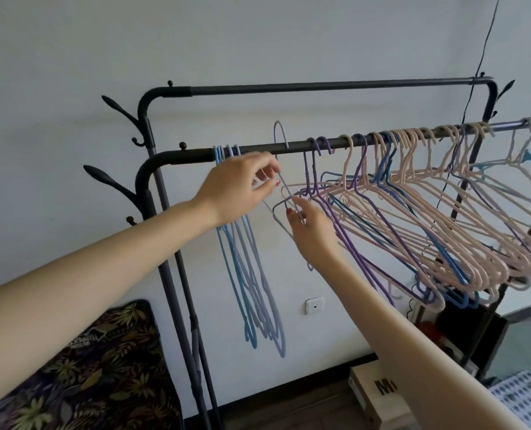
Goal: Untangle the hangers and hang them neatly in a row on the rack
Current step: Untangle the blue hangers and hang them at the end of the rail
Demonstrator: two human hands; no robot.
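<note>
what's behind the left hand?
The neat blue hangers on the front rail; the left hand covers their necks. It pinches a lilac hanger, which the right hand also holds.

Leaf-print mat (pixel 96 377) low left of the grips, wall socket (pixel 314 305) below them, cardboard box (pixel 379 395) lower right

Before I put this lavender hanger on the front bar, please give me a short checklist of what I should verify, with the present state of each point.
1. Left hand holds the lavender hanger near its neck: ok.
2. Right hand grips its lower wire: ok.
3. Hook above the front bar, not yet on it: ok.
4. Free bar space beside the blue hangers: ok.
5. Lavender hanger free of the tangled bunch: cannot tell.
6. Bunch hanging in a neat row: not ok.
</note>
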